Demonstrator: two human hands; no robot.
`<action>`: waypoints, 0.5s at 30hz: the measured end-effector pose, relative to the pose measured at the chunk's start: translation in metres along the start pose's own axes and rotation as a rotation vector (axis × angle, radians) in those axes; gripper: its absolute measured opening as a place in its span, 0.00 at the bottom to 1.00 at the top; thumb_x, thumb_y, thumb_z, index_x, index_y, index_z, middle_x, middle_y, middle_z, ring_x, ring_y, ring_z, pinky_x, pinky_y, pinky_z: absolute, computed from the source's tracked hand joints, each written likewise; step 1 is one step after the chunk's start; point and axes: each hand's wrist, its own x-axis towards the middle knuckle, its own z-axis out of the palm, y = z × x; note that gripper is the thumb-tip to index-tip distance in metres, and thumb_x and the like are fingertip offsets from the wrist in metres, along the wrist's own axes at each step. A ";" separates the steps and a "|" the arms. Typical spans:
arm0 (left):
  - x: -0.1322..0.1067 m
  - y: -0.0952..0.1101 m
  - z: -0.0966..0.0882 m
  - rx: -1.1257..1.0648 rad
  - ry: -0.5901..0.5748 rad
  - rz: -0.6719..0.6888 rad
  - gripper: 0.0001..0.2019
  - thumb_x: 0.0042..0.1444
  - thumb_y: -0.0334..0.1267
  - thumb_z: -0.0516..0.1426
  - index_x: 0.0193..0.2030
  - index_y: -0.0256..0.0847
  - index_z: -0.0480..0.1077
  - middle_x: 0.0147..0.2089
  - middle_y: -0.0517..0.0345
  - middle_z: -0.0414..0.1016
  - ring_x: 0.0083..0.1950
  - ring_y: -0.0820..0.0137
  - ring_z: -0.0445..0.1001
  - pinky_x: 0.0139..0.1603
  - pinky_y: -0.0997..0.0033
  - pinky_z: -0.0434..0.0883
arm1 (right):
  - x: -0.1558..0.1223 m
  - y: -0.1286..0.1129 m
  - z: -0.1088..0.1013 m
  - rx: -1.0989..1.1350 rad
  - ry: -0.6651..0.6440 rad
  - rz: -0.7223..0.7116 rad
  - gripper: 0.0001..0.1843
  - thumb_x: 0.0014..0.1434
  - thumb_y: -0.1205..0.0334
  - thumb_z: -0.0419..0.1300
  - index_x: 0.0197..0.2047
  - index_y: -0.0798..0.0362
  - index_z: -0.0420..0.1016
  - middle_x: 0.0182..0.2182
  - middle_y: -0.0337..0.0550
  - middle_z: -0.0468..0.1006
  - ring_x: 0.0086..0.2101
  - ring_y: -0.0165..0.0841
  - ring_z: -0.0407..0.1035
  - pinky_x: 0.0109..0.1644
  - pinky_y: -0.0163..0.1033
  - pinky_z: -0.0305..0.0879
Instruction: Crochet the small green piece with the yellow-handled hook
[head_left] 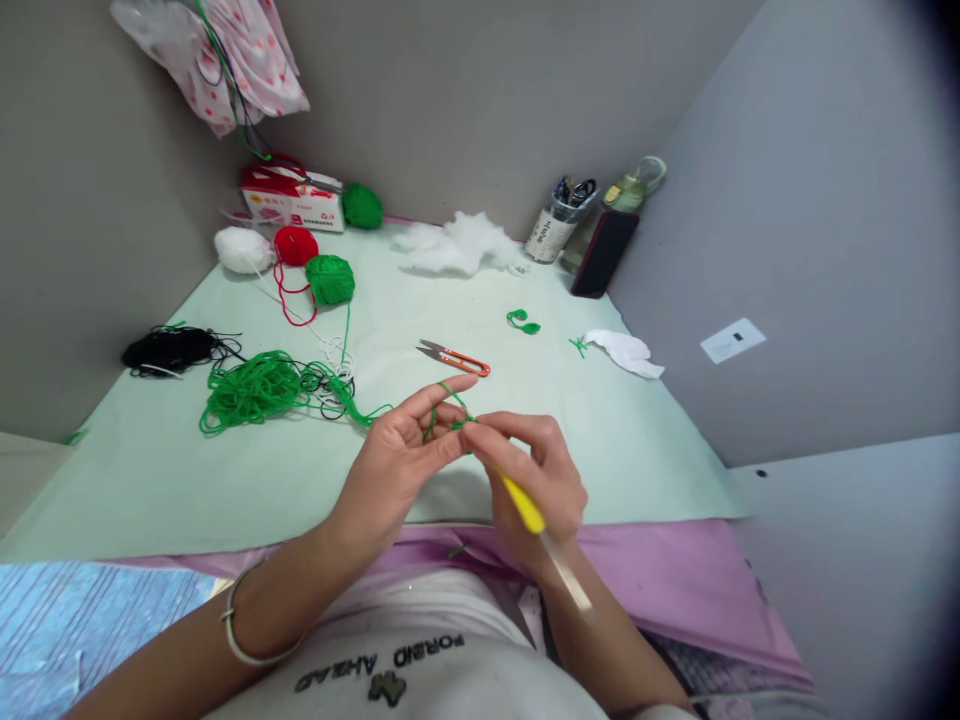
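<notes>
My left hand [390,460] is closed on green yarn [457,398], with the index finger stretched out and the strand looped over it. In my right hand [551,475] is a crochet hook [523,503] with a yellow handle, its tip hidden at the fingertips. Both hands meet over the front of the table, where a small bit of green work shows between the fingers. From the left hand, the strand runs left to a loose heap of green yarn [255,392]. Orange-handled thread snips [457,360] lie just beyond the hands.
Behind on the left are green [330,280], red [295,246] and white [243,250] yarn balls, a box [300,205] and black yarn [169,350]. White stuffing [461,245], a pen cup [551,232], a bottle [622,195] and a phone [604,252] stand along the back.
</notes>
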 end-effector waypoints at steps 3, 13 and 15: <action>0.003 0.000 -0.004 -0.121 -0.074 -0.156 0.19 0.53 0.40 0.74 0.52 0.43 0.86 0.39 0.58 0.76 0.38 0.73 0.70 0.47 0.73 0.70 | 0.002 0.001 -0.003 0.026 0.042 0.006 0.18 0.69 0.70 0.63 0.55 0.39 0.85 0.45 0.45 0.87 0.42 0.39 0.81 0.42 0.46 0.80; -0.002 0.002 -0.007 0.174 -0.115 0.014 0.18 0.60 0.39 0.70 0.58 0.52 0.84 0.40 0.59 0.78 0.43 0.68 0.72 0.49 0.69 0.69 | 0.014 0.004 -0.002 0.469 0.084 0.421 0.09 0.71 0.55 0.64 0.42 0.46 0.86 0.38 0.45 0.87 0.36 0.35 0.78 0.37 0.41 0.75; -0.003 0.003 -0.011 0.204 -0.113 0.025 0.16 0.61 0.40 0.69 0.56 0.53 0.85 0.42 0.58 0.78 0.46 0.66 0.72 0.49 0.69 0.69 | 0.016 0.006 -0.003 0.536 0.085 0.484 0.10 0.71 0.54 0.64 0.41 0.47 0.84 0.37 0.44 0.87 0.31 0.32 0.75 0.36 0.40 0.74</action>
